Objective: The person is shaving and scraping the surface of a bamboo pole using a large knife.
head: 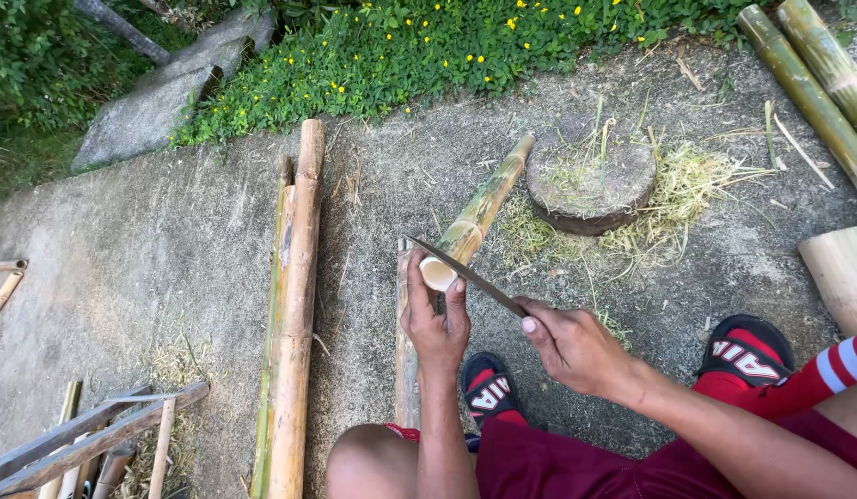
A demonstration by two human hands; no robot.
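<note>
My left hand (435, 319) grips the near cut end of a greenish-yellow bamboo pole (479, 211) that slants away toward a round wooden block. My right hand (567, 344) holds the handle of a long dark knife (464, 273). Its blade lies across the pale open end of the bamboo, just above my left fingers. A split bamboo strip (405, 356) lies on the ground under my left wrist. Both feet wear red and black sandals.
Long bamboo poles (294, 305) lie on the concrete to the left. The round wooden block (590, 183) sits among grass shavings ahead. More bamboo (812, 83) lies at upper right, a cut piece (840, 273) at right, wooden slats (86, 439) at lower left. Flowering plants (419, 46) border the far edge.
</note>
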